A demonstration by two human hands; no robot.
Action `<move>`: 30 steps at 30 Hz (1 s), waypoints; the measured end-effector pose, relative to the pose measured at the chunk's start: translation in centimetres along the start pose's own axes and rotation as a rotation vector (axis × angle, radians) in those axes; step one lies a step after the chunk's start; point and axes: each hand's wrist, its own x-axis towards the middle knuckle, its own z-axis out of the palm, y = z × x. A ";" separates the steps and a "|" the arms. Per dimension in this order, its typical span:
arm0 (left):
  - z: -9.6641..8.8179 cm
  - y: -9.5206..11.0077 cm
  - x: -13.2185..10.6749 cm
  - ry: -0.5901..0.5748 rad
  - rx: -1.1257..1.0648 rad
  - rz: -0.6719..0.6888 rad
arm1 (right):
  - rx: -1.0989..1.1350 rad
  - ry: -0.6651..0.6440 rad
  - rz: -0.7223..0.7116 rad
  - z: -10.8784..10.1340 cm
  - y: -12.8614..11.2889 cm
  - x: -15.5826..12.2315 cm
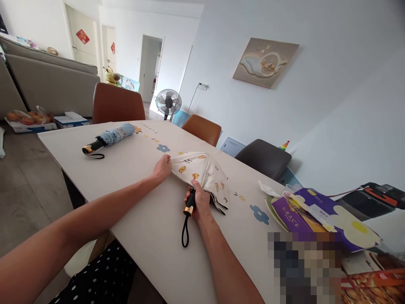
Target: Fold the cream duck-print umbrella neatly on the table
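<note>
A cream umbrella [205, 169] printed with small yellow chicks lies partly folded over the table, its panels hanging loose. My right hand [200, 198] is wrapped round it where the canopy meets the black handle with a gold band; a black wrist loop dangles below. With fingers pinched, my left hand [162, 167] grips the left corner of the canopy cloth and holds it out to the side. Farther left, a furled blue umbrella [116, 135] with a black and gold handle lies on the table, apart from both hands.
The pale table [142, 219] bears flower prints. At its right lie a purple box [316, 207], food packages and a blurred patch. A brown chair [118, 102], an orange-brown chair [202, 128] and a dark chair [264, 158] stand along the far side, with a fan [168, 102] behind.
</note>
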 end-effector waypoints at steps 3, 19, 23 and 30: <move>0.9 1.0 -1.5 0.009 0.107 0.299 | -0.020 -0.006 -0.002 0.0 0.3 0.1; 6.4 3.7 -2.3 -0.455 -0.099 0.107 | -0.242 -0.131 -0.010 -0.3 1.1 0.4; 6.4 3.0 -1.7 -0.509 -0.355 -0.087 | -0.262 -0.203 -0.004 -0.3 1.1 0.1; 5.0 4.2 -1.3 -0.728 -0.703 -0.469 | -0.296 -0.282 -0.015 0.3 0.4 -0.6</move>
